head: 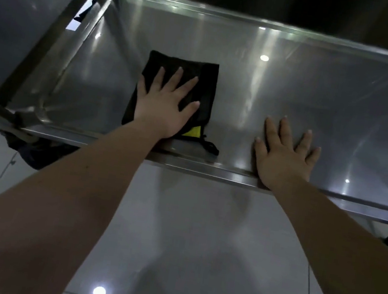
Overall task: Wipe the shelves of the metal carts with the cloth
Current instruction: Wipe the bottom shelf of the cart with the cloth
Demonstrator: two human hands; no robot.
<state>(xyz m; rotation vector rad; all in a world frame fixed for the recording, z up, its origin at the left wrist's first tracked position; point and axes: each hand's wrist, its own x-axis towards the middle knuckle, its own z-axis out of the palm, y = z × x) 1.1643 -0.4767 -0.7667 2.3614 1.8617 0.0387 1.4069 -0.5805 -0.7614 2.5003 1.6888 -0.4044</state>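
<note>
The black cloth [209, 73], its yellow tag [194, 131] too blurred to read, lies flat on the steel cart shelf [300, 69], pressed by the left hand [162, 105] with straight, spread fingers, while the right hand [284, 155] rests flat-palmed on the shelf beside it.

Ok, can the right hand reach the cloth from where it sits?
Probably yes: the right hand lies flat on the shelf beside the cloth, bare metal between them, though the left hand covers part.
</note>
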